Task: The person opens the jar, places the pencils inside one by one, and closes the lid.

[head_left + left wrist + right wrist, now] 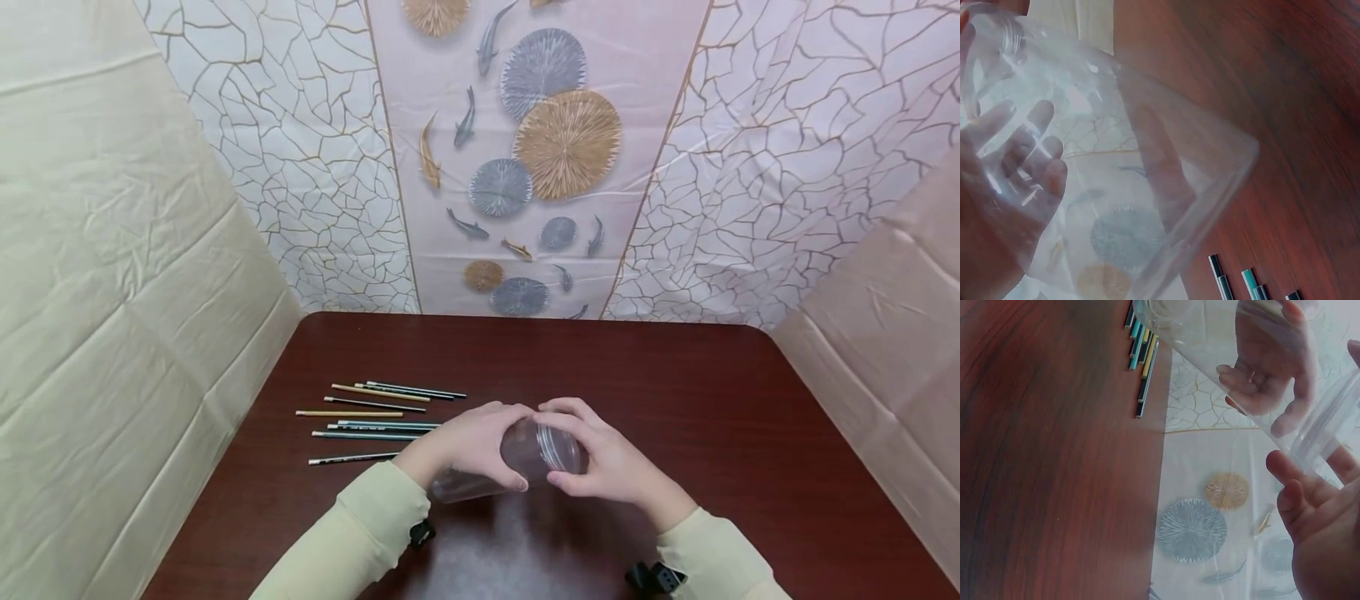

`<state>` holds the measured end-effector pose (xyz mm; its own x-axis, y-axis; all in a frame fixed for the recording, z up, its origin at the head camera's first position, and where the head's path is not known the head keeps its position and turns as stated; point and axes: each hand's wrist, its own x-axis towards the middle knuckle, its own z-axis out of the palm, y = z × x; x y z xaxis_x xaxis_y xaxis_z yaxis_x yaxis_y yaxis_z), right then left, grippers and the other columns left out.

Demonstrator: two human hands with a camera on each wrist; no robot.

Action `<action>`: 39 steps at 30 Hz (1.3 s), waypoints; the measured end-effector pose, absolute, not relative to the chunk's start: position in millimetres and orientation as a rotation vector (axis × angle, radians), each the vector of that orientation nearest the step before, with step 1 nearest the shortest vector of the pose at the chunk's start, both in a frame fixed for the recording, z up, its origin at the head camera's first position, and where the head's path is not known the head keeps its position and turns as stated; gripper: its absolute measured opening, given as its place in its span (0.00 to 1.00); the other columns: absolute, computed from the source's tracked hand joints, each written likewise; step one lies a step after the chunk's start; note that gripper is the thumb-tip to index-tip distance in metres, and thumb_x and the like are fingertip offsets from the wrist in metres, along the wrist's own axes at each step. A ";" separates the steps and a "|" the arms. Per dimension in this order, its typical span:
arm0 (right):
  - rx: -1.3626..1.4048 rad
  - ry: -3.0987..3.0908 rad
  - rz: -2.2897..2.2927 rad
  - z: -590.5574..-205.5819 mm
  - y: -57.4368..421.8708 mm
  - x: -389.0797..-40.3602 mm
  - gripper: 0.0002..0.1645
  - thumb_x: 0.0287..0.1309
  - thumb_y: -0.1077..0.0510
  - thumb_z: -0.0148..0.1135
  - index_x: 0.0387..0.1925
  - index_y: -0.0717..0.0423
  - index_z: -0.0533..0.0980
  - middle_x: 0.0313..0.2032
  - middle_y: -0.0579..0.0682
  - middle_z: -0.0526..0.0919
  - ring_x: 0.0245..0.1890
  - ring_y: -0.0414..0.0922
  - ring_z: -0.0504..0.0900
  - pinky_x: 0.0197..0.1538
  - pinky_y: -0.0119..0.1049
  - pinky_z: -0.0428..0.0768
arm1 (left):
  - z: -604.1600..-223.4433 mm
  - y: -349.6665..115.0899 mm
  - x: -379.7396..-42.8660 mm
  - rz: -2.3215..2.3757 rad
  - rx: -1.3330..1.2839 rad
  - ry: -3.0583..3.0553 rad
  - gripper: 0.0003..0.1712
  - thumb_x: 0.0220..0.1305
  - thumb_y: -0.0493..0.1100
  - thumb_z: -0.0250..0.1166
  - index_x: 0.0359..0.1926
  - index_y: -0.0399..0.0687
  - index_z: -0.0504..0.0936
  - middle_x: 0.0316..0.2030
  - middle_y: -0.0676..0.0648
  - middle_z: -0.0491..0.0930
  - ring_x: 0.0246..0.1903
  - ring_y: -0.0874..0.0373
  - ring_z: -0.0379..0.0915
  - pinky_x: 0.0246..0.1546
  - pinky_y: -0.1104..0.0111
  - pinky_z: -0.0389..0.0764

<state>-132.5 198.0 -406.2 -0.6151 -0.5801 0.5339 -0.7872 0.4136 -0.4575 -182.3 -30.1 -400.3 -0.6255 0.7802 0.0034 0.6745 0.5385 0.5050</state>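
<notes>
A clear plastic jar (522, 450) lies tilted on its side between both hands, its ridged neck toward the right and its base toward the lower left. My left hand (478, 442) grips the jar's body from above, thumb on the near side. At the neck end, my right hand (615, 460) holds the ridged rim, with the thumb in front and the fingers over the far side. Through the transparent wall of the jar (1197, 137) in the left wrist view, fingers show. The right wrist view has the fingers of the right hand (1329, 519) at the ridged neck.
Several pencils (367, 436) in black, teal and yellow lie in loose rows on the dark red-brown table (675, 392), left of the hands. A patterned cloth (517, 250) hangs behind the table, and beige cloth (150, 333) stands along the left side.
</notes>
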 end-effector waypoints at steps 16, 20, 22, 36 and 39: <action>0.635 -2.588 1.362 -404.6 198.0 -130.0 0.38 0.61 0.52 0.58 0.64 0.66 0.56 0.48 0.60 0.71 0.33 0.45 0.76 0.33 0.33 0.76 | -405.9 -28.5 -180.9 0.592 1.205 2.847 0.50 0.35 0.66 0.72 0.61 0.58 0.65 0.44 0.55 0.70 0.38 0.62 0.71 0.36 0.68 0.75; 0.581 -2.651 1.359 -401.6 191.1 -128.3 0.35 0.63 0.47 0.55 0.62 0.65 0.59 0.46 0.58 0.69 0.32 0.43 0.75 0.33 0.33 0.75 | -406.3 -25.8 -179.0 0.489 1.198 2.932 0.50 0.35 0.67 0.71 0.62 0.60 0.64 0.43 0.54 0.70 0.36 0.61 0.71 0.30 0.66 0.76; 0.555 -2.665 1.346 -401.3 188.7 -128.0 0.34 0.63 0.48 0.56 0.61 0.65 0.61 0.46 0.58 0.69 0.32 0.44 0.75 0.33 0.32 0.75 | -406.1 -24.6 -178.2 0.461 1.211 2.954 0.51 0.35 0.67 0.71 0.62 0.59 0.64 0.43 0.53 0.70 0.36 0.60 0.70 0.30 0.66 0.76; 0.527 -2.691 1.178 -400.8 187.1 -125.0 0.37 0.50 0.50 0.69 0.60 0.53 0.65 0.48 0.50 0.70 0.39 0.43 0.73 0.38 0.39 0.76 | -403.9 -22.2 -174.6 0.530 1.219 2.889 0.50 0.35 0.65 0.72 0.61 0.56 0.65 0.43 0.53 0.71 0.34 0.62 0.71 0.30 0.69 0.75; 0.655 -2.647 1.178 -402.2 192.0 -125.9 0.39 0.48 0.53 0.71 0.61 0.52 0.65 0.51 0.48 0.69 0.41 0.42 0.73 0.41 0.41 0.77 | -403.4 -22.3 -175.0 0.579 1.210 2.826 0.49 0.36 0.64 0.72 0.61 0.55 0.65 0.44 0.54 0.73 0.37 0.63 0.71 0.34 0.69 0.75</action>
